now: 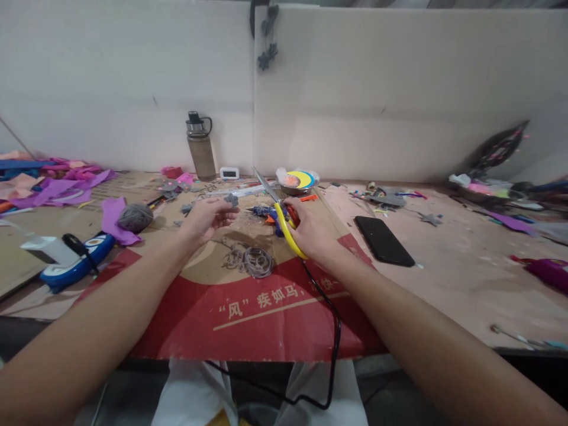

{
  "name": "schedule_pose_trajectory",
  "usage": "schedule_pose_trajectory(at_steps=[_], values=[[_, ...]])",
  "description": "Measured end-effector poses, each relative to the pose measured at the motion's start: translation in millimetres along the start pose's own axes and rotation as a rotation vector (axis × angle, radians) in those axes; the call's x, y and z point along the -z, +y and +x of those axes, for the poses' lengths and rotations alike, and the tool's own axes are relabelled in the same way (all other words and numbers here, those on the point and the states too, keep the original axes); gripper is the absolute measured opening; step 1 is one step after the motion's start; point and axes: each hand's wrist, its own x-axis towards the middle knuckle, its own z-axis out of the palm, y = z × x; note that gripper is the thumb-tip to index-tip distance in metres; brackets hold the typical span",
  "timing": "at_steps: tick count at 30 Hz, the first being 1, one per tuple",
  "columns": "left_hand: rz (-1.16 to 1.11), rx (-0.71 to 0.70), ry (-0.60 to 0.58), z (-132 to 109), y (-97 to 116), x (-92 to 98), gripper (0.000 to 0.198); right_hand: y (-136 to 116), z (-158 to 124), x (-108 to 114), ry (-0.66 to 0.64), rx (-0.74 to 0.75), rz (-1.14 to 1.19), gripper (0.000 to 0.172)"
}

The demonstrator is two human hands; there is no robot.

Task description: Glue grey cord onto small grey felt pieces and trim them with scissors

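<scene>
Between the thumb and fingers of my left hand [207, 220] is a small grey felt piece [232, 200], its exact shape hard to make out. My right hand [313, 228] is closed round the handles of a pair of scissors [283, 214] with yellow and red grips. Their blades point up and away to the left. Beyond and between the hands lies a blue glue gun [265, 212], partly hidden by the scissors. Nearer to me, a tangle of grey cord [252, 261] rests on the red and brown cardboard [266, 319].
A bottle [201, 148] and a small white clock [229, 173] stand by the wall. Right of my hand lies a black phone [384, 241]. Felt scraps [66, 189] and a grey yarn ball [135, 218] are at left. A black cable [335, 337] hangs over the front edge.
</scene>
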Motion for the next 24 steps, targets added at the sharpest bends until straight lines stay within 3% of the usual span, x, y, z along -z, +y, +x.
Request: schedule_pose_trajectory(at_steps=[4,9,14,19,24], values=[[0.022,-0.007,-0.037,-3,0,-1.3,0.009,-4,-3,-1,0.024,0.039,0.051,0.041],[0.028,-0.05,-0.06,-1,-3,-1.5,0.013,-13,-9,0,0.018,-0.046,0.136,0.038],[-0.028,-0.04,0.028,0,-5,-0.5,0.016,-25,-18,-5,-0.066,-0.053,0.178,0.038],[0.0,-0.122,0.068,7,-17,7.3,0.015,-42,-30,-5,-0.168,-0.034,0.214,0.037],[-0.039,-0.034,0.127,16,-25,13.7,0.016,-51,-37,-1,-0.213,-0.017,0.312,0.039]])
